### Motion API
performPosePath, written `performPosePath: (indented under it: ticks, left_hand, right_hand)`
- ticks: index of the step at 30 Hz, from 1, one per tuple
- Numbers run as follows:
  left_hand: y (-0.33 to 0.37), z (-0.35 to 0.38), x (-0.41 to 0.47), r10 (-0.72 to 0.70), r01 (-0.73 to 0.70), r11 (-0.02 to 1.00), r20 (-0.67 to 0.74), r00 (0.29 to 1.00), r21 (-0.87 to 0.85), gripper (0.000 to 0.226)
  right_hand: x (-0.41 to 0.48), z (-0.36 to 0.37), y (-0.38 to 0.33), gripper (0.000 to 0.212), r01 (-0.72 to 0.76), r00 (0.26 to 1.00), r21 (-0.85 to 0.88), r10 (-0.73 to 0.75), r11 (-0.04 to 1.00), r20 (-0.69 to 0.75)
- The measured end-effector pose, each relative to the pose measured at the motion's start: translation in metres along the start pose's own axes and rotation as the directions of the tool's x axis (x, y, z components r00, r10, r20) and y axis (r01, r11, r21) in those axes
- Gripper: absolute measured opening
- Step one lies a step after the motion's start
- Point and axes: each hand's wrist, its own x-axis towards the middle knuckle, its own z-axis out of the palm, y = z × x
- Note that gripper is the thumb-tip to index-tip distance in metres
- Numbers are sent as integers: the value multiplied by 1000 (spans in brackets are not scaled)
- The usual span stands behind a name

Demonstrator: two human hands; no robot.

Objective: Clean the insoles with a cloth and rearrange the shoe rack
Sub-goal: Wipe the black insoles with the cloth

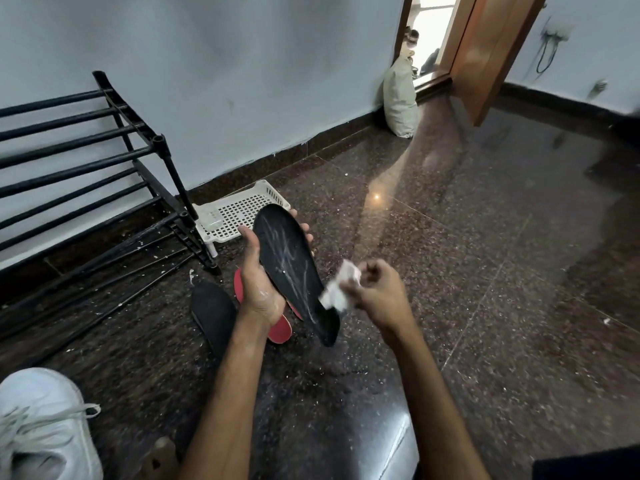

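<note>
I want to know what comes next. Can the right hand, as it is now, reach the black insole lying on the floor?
Probably not at once. The right hand is closed on a white cloth, and the left hand, holding the streaked black insole, is between it and the floor insole.

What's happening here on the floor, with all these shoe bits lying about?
A person's left hand holds up a black insole streaked with white, while the right hand wipes its lower edge with a white cloth. Another black insole and a red one lie below, beside the empty shoe rack.
</note>
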Motion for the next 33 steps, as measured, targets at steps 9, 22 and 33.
performPosePath:
  ticks: [9,22,33]
  left_hand:
    - [-9,10,-3,-15,17,992,-15,1000,122,87]
    - [-4,12,-4,42,-42,998,6,999,43,94]
    - [-2,2,-3,48,-49,999,-42,998,-20,94]
  right_hand:
    - [-14,32,-2,26,61,987,-538,-130,841,-92]
    - [-8,24,39,22,-22,1000,-490,27,871,4]
    - [13,-1,-8,32,-28,994,535,-33,844,104]
